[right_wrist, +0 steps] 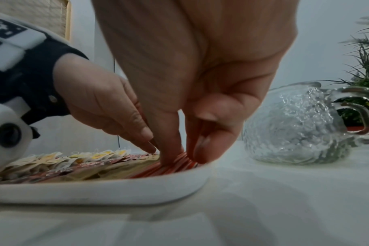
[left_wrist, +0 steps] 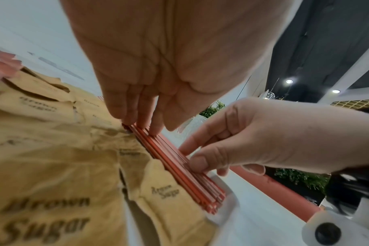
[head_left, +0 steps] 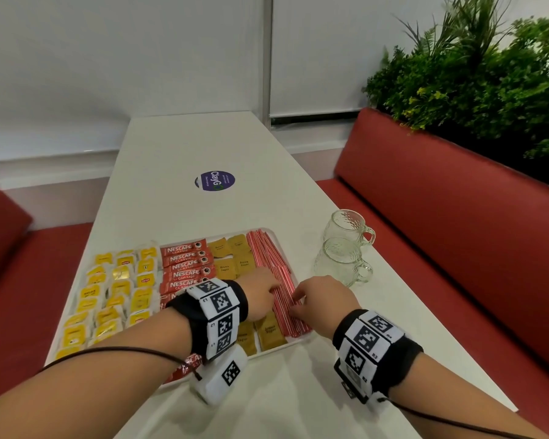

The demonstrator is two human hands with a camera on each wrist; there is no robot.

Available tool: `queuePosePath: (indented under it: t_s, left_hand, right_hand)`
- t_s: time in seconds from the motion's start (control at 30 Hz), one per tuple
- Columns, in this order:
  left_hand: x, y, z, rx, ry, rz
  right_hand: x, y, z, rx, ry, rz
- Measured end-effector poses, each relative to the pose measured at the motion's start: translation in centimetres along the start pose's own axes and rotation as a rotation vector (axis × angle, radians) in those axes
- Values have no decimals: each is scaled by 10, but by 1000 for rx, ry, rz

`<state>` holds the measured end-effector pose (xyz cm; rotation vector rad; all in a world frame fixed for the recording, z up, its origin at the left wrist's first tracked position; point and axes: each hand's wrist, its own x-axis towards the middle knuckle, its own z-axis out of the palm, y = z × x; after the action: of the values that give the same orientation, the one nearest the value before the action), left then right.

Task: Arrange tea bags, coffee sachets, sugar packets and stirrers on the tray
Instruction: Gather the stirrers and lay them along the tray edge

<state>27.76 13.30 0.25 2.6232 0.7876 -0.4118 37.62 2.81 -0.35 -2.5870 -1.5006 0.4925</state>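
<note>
Both our hands work the stirrers [head_left: 279, 280] on the tray [head_left: 298, 340]: left hand [head_left: 260, 294] presses flat-fingered, right hand [head_left: 320, 304] pinches some.

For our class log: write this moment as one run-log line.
left hand: presses stirrers | right hand: fingertips on stirrers | tray: four groups laid

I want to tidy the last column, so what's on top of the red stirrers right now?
Both hands: the left hand presses straight fingers on the stirrers, and the right hand touches them nearer the tray rim. The stirrers under the hands are hidden.
</note>
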Motion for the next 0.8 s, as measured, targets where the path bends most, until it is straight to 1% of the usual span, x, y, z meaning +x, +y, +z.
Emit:
queuePosePath:
  t_s: [0.1,0.2,0.3,0.57,0.8]
  left_hand:
    - [0,1,-2,-37,9,-11]
    - [1,-2,-1,-82,50,-9]
    - [5,-3,-5,-90,30,-31]
    - [26,0,-23,32,-17,-83]
    - [41,0,-26,125,-95,-36]
  right_hand:
    - [-1,1,-3,17,7,-17]
    - [-4,2,-6,37,16,-42]
    - [-7,3,-6,42,21,-53]
    - [-13,9,-5,49,46,-79]
    - [-14,15,-4,49,42,-82]
